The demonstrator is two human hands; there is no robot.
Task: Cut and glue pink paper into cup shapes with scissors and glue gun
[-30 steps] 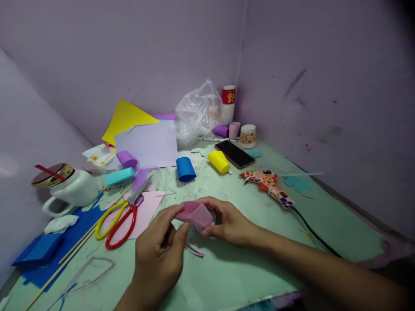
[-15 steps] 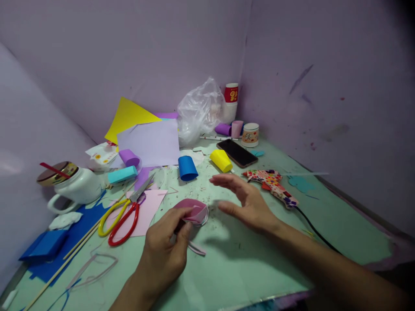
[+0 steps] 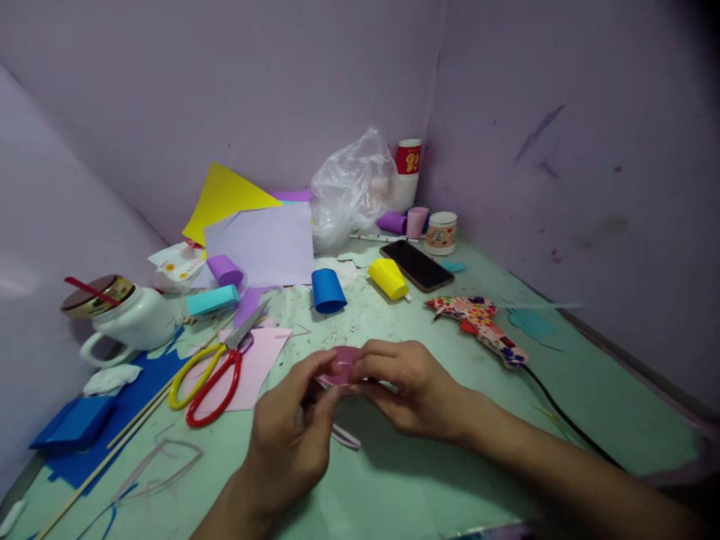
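Observation:
Both hands meet at a small pink paper cup shape (image 3: 344, 363) just above the table. My left hand (image 3: 295, 424) pinches its near left side between thumb and fingers. On the right side, my right hand (image 3: 402, 382) closes its fingertips and thumb over the rim. The fingers hide much of the paper. Under the hands lies a narrow pale paper strip (image 3: 345, 437). Beyond them stand a blue paper cup shape (image 3: 328, 291) and a yellow one (image 3: 388, 279) lying tilted.
Red-and-yellow-handled scissors (image 3: 214, 375) lie left on pink paper. A patterned glue gun (image 3: 478, 322) with a black cord rests right, near a phone (image 3: 417, 264). A white mug (image 3: 138, 326), wooden sticks (image 3: 106, 459), a plastic bag (image 3: 349, 191) and a small paper tub (image 3: 441, 233) stand around.
My right hand, open and apart before, has moved left and down and closed on the right side of the pink paper cup shape. My left hand keeps its hold.

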